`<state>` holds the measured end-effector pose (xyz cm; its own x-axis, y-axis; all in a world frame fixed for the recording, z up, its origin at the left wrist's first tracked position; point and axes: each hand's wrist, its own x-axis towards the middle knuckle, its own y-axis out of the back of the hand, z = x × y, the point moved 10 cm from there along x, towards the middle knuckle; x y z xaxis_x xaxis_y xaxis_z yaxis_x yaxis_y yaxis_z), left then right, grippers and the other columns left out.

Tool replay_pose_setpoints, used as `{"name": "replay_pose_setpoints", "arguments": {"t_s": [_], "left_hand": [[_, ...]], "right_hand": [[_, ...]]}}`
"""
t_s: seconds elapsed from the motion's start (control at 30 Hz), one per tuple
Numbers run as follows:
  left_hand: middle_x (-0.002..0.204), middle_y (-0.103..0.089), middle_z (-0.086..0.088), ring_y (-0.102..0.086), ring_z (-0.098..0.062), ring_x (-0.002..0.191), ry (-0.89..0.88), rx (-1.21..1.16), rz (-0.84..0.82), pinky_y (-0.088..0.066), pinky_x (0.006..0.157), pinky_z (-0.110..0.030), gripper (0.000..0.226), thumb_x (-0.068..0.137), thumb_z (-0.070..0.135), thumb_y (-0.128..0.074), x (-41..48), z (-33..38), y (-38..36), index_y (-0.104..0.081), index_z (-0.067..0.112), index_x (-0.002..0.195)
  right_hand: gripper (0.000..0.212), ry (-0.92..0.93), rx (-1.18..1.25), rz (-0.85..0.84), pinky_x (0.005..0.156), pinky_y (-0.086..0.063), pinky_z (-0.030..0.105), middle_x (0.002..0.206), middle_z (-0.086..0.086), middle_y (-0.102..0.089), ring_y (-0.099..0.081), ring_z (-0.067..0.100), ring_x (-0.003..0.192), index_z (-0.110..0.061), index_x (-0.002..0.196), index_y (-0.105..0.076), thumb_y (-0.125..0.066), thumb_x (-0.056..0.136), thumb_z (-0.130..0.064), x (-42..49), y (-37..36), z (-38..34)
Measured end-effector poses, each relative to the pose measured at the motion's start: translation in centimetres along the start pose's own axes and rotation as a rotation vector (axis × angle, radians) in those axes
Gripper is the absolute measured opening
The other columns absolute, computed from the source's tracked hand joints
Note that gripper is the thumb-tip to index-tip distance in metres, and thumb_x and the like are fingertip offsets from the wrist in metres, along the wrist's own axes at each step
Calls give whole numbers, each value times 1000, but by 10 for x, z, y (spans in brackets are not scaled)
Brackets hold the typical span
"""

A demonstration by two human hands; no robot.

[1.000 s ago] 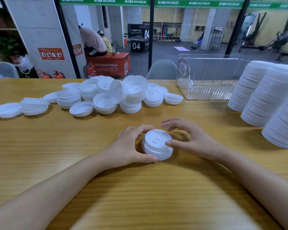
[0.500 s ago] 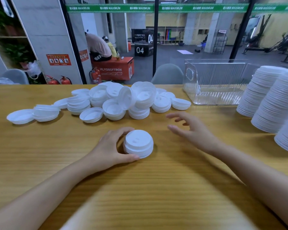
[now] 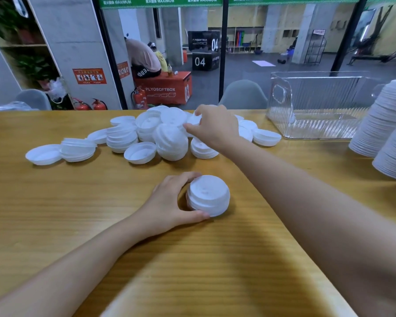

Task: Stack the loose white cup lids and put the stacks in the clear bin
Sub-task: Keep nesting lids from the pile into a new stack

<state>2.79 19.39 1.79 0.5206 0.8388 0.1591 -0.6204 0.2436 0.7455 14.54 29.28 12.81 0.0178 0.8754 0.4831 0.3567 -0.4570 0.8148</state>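
Loose white lids (image 3: 121, 138) lie heaped left of centre. Lower centre, the left hand (image 3: 167, 207) grips a short lid stack (image 3: 208, 195). The right hand (image 3: 215, 129) curls onto the heap, grip unclear. The clear bin (image 3: 318, 106) stands at the upper right.

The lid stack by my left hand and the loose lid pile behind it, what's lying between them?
Nothing: in the head view only bare table separates the lid stack from the pile.
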Motion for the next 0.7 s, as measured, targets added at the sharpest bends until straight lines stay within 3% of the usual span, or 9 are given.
{"name": "replay_pose_setpoints", "arguments": {"t_s": [0.1,0.2,0.4,0.53,0.7], "left_hand": [[127,-38,38,-34,4,128,1,7,3,-27,116,-36,89,54,73,-65,0,0,1,-40,46,135],[128,-41,34,-35,3,126,4,19,4,-28,115,-35,92,54,74,-64,0,1,1,-41,42,138],[127,-42,32,-35,0,128,18,19,-2,-29,115,-38,90,55,75,-63,0,1,-1,-40,43,136],[133,-46,20,-34,-4,132,24,6,4,-28,115,-40,92,55,74,-65,0,-1,0,-42,40,138],[133,-43,23,-32,-3,133,25,12,-8,-27,116,-39,94,54,75,-63,-1,0,-1,-41,40,139]], "right_hand": [[38,38,-149,0,75,-45,35,105,2,-68,-53,25,106,-17,104,-69,-55,89,-49,3,-5,-11],[39,117,-187,-34,85,-38,38,114,3,-62,-48,27,112,-20,112,-69,-51,95,-49,-4,-10,-25],[57,343,-156,-324,95,-28,41,141,-4,-50,-33,25,129,-35,139,-50,-56,89,-63,-28,-54,-54],[64,360,-117,-395,101,-28,43,145,-6,-47,-34,25,130,-39,143,-44,-63,86,-59,-30,-67,-53],[76,356,-105,-446,108,-25,43,149,-8,-42,-33,24,134,-39,148,-36,-69,82,-56,-30,-72,-43]]}}
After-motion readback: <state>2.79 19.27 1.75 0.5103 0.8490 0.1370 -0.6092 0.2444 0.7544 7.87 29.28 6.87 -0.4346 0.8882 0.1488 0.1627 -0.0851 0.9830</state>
